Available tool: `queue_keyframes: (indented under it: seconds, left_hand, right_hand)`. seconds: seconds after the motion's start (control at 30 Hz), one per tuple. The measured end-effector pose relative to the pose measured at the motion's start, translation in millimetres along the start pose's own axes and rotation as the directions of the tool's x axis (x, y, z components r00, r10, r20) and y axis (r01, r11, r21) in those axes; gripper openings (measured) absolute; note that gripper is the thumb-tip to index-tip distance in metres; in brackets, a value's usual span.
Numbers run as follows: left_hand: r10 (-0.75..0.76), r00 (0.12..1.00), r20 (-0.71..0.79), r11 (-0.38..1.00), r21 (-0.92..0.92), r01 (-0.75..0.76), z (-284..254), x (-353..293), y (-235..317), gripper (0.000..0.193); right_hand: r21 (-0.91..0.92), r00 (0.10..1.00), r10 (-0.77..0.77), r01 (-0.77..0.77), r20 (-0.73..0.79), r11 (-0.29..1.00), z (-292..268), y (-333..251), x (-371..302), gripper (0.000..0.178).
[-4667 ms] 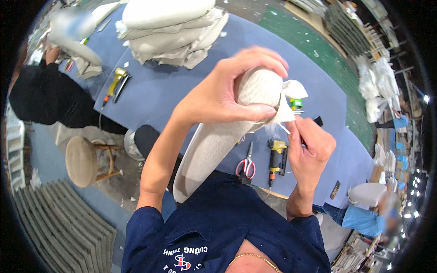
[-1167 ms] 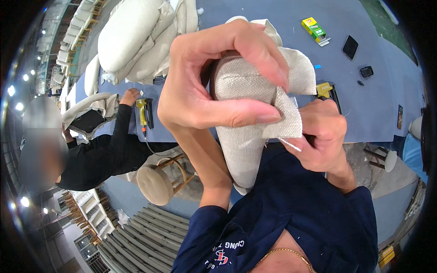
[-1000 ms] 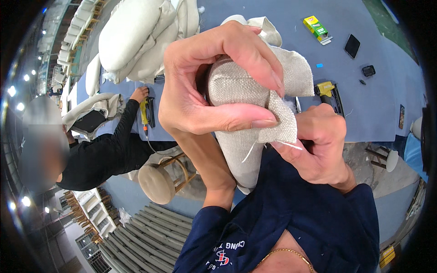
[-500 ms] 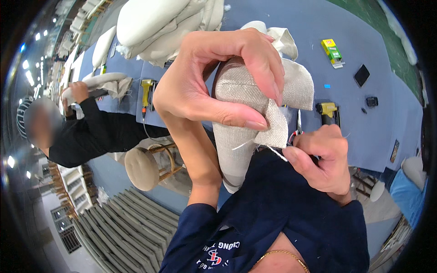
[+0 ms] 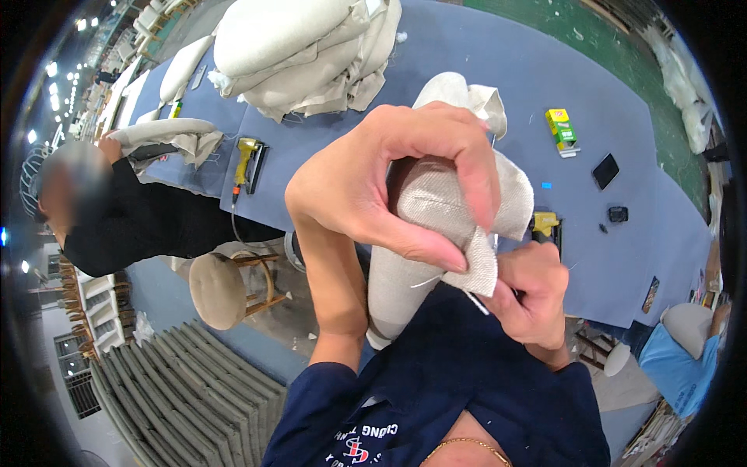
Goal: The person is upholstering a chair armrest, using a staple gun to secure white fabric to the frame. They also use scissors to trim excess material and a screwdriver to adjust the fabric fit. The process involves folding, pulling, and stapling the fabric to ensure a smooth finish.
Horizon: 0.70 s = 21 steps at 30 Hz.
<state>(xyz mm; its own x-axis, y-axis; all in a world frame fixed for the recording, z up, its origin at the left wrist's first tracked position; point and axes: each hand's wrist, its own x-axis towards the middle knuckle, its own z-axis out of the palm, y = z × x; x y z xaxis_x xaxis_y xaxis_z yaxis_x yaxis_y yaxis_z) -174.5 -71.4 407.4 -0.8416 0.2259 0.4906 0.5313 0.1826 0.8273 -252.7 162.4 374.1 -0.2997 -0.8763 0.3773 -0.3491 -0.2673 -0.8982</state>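
A padded, upholstered piece (image 5: pixel 393 284) in beige linen-like cloth stands in front of me, its rounded end towards me. My left hand (image 5: pixel 373 187) is wrapped round that end, thumb and fingers pressing the cloth together. Below its fingertips a fabric flap (image 5: pixel 481 265) sticks out, with loose white threads at the lower edge. My right hand (image 5: pixel 533 292) is closed at the flap's right edge, thumb and forefinger pinching it. Its other fingers are curled, and whatever lies inside them is hidden. A second loose cloth edge (image 5: pixel 515 198) spreads out to the right.
On the blue table (image 5: pixel 576 47) are a yellow staple gun (image 5: pixel 547 223), a green-yellow box (image 5: pixel 562 131), a phone (image 5: pixel 605 170) and a small black device (image 5: pixel 618 214). Covered cushions (image 5: pixel 296 47) are piled far left. Another staple gun (image 5: pixel 247 165) lies near a co-worker (image 5: pixel 156 210) on the left.
My right hand has moved up and left, onto the flap's edge. The pointed metal tool with red on its handle, seen beside it earlier, is now hidden. The view has shifted a little.
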Motion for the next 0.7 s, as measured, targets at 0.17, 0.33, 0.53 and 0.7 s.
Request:
queue_keyframes:
  seconds: [0.17, 0.33, 0.53, 0.7]
  left_hand:
    - [0.079, 0.994, -0.074, 0.996, -0.034, -0.082, -13.3, -13.9, -4.0, 0.028]
    - [0.136, 0.892, -0.431, 0.99, 0.086, -0.11, -22.8, -54.9, 6.3, 0.026]
    - [0.176, 0.645, -0.743, 0.966, 0.258, 0.034, -4.1, -90.4, 25.3, 0.034]
    - [0.136, 0.667, -0.733, 0.964, 0.253, 0.081, -1.8, -100.8, 31.9, 0.03]
  right_hand:
    - [-0.099, 0.993, 0.032, -0.021, 0.111, 0.995, -18.9, 0.7, -20.0, 0.03]
    - [-0.152, 0.994, 0.071, -0.058, 0.086, 0.987, -1.4, 5.3, -2.0, 0.033]
    - [-0.069, 0.986, -0.034, 0.046, 0.164, 0.997, 29.7, 19.3, 28.7, 0.037]
    - [-0.112, 0.958, -0.104, 0.138, 0.269, 0.984, 38.4, 12.5, 42.2, 0.037]
